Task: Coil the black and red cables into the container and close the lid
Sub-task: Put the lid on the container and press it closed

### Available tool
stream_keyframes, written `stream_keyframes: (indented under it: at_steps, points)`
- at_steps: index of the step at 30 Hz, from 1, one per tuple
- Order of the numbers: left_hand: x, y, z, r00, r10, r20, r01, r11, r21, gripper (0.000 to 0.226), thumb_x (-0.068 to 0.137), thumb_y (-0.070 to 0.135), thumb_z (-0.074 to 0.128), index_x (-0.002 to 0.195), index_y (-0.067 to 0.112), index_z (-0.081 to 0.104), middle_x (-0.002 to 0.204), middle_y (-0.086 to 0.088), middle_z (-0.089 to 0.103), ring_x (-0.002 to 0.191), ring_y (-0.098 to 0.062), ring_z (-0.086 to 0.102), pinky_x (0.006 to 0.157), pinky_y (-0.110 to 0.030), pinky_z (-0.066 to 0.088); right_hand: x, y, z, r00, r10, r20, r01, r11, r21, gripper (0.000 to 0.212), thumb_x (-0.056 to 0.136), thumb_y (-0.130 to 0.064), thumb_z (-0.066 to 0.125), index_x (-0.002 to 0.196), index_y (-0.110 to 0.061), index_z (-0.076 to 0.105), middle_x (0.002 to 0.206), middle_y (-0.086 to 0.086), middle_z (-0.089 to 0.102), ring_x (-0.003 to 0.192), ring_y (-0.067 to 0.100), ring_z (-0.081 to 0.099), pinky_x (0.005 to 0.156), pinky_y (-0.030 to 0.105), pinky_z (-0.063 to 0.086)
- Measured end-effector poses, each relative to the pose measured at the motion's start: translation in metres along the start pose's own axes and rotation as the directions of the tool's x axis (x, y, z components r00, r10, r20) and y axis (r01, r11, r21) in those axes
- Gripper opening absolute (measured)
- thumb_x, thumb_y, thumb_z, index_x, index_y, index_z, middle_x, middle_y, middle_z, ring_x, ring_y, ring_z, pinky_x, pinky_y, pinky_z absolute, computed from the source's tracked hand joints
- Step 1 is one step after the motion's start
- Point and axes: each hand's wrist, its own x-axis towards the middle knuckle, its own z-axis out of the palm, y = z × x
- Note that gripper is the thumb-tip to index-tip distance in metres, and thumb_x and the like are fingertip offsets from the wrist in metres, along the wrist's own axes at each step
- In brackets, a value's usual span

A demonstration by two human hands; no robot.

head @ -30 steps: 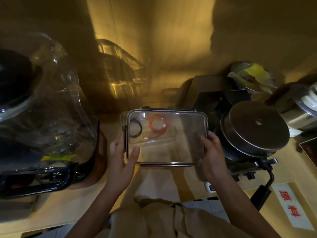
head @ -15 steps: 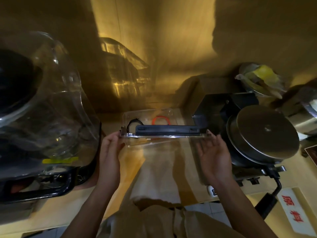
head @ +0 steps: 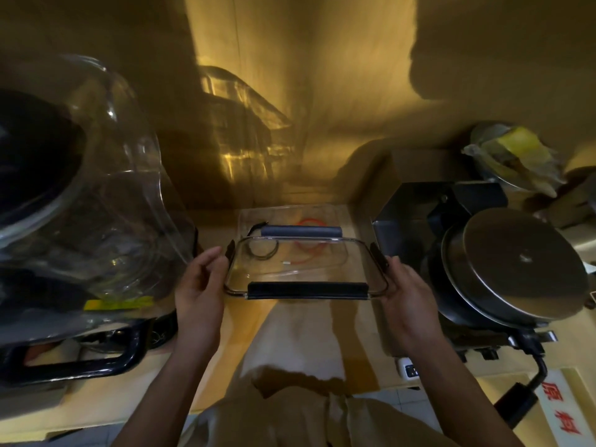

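Both cables look already coiled inside the clear container (head: pixel 338 217), which sits on the wooden counter (head: pixel 96 398) between a big glass jar (head: pixel 96 188) on the left and a round metal appliance (head: pixel 516 262) on the right. The black cable (head: pixel 263 250) lies in a small loop at the left end and the red cable (head: pixel 309 250) in a loop beside it, both seen through the clear lid (head: pixel 306 269).

The lid is held over the container, tilted toward the person. The left hand (head: pixel 200 285) holds its left edge with curled fingers, and the right hand (head: pixel 406 295) grips its right edge by the side clip. All 4 black clips look unlatched.

So, by my reading, coiling is done. What remains is seating the lid flat on the rim and snapping the clips down.
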Motion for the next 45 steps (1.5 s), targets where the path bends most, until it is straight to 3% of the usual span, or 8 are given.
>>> stream_keyframes:
  at_steps: [6, 12, 17, 23, 28, 34, 38, 45]
  points:
    - [0.007, -0.005, -0.004, 0.999, -0.028, 0.019, 0.026, 0.995, 0.1, 0.035, 0.096, 0.014, 0.059, 0.129, 0.027, 0.06, 0.11, 0.022, 0.061, 0.094, 0.023, 0.057, 0.084, -0.012, 0.044, 0.004, -0.001, 0.009, 0.998, 0.054, -0.031, -0.056, 0.996, -0.073, 0.025, 0.099, -0.02, 0.056, 0.114, -0.003, 0.066, 0.116, 0.024, 0.07, 0.11, 0.038, 0.066, 0.097, 0.048, 0.051]
    - [0.017, -0.019, -0.006, 0.998, -0.054, 0.036, 0.044, 0.974, 0.223, 0.043, 0.094, 0.008, 0.062, 0.132, 0.029, 0.059, 0.108, 0.032, 0.06, 0.1, 0.019, 0.059, 0.089, -0.02, 0.05, 0.021, 0.004, 0.015, 0.999, 0.041, -0.023, -0.044, 0.982, -0.183, 0.023, 0.1, -0.023, 0.056, 0.116, -0.013, 0.068, 0.114, 0.014, 0.072, 0.109, 0.032, 0.068, 0.097, 0.049, 0.054]
    - [0.027, -0.027, 0.002, 0.998, -0.062, 0.028, 0.052, 0.961, 0.273, 0.055, 0.09, -0.005, 0.06, 0.135, 0.027, 0.055, 0.103, 0.037, 0.06, 0.099, 0.022, 0.058, 0.08, -0.008, 0.051, 0.049, 0.011, 0.021, 0.995, 0.08, -0.067, -0.089, 0.985, -0.147, 0.023, 0.098, -0.007, 0.054, 0.111, -0.018, 0.07, 0.119, 0.011, 0.07, 0.109, 0.027, 0.068, 0.091, 0.041, 0.057]
    - [0.049, -0.031, 0.018, 0.987, -0.16, 0.004, 0.151, 0.94, 0.306, 0.062, 0.09, 0.0, 0.064, 0.144, 0.024, 0.047, 0.115, 0.018, 0.059, 0.117, -0.01, 0.057, 0.102, -0.04, 0.05, 0.083, 0.009, 0.042, 0.984, 0.163, -0.067, -0.169, 0.982, -0.088, 0.032, 0.099, -0.002, 0.047, 0.11, -0.023, 0.069, 0.121, 0.008, 0.068, 0.109, 0.023, 0.068, 0.087, 0.036, 0.058]
    - [0.067, -0.033, 0.031, 0.973, -0.221, -0.061, 0.23, 0.937, 0.262, 0.051, 0.091, 0.014, 0.066, 0.139, 0.026, 0.054, 0.137, -0.001, 0.058, 0.123, -0.018, 0.055, 0.106, -0.045, 0.047, 0.102, 0.005, 0.061, 0.985, 0.171, -0.026, -0.173, 0.983, -0.061, 0.035, 0.1, -0.002, 0.044, 0.124, -0.014, 0.067, 0.121, 0.013, 0.07, 0.111, 0.028, 0.067, 0.079, 0.037, 0.058]
    - [0.085, -0.037, 0.046, 0.968, -0.22, -0.12, 0.244, 0.94, 0.241, 0.044, 0.093, 0.013, 0.063, 0.137, 0.017, 0.057, 0.13, -0.007, 0.064, 0.113, -0.018, 0.059, 0.09, -0.03, 0.051, 0.121, 0.015, 0.074, 0.988, 0.153, -0.02, -0.154, 0.962, -0.224, 0.039, 0.1, -0.002, 0.046, 0.136, -0.012, 0.06, 0.136, 0.013, 0.062, 0.125, 0.03, 0.057, 0.105, 0.055, 0.048]
    - [0.094, -0.044, 0.051, 0.965, -0.242, -0.104, 0.26, 0.939, 0.225, 0.04, 0.095, 0.011, 0.061, 0.135, 0.015, 0.06, 0.127, -0.007, 0.066, 0.117, -0.022, 0.061, 0.1, -0.05, 0.051, 0.13, 0.021, 0.08, 0.991, 0.132, -0.02, -0.132, 0.936, -0.325, 0.04, 0.098, -0.001, 0.048, 0.132, -0.015, 0.064, 0.13, 0.012, 0.066, 0.124, 0.032, 0.058, 0.104, 0.056, 0.048]
    - [0.105, -0.057, 0.055, 0.965, -0.243, -0.1, 0.261, 0.934, 0.244, 0.035, 0.095, 0.014, 0.061, 0.129, 0.016, 0.064, 0.121, -0.005, 0.07, 0.114, -0.021, 0.064, 0.098, -0.052, 0.052, 0.141, 0.027, 0.084, 0.992, 0.122, -0.04, -0.129, 0.933, -0.337, 0.042, 0.095, 0.002, 0.05, 0.125, -0.023, 0.066, 0.122, 0.008, 0.069, 0.119, 0.03, 0.061, 0.103, 0.056, 0.049]
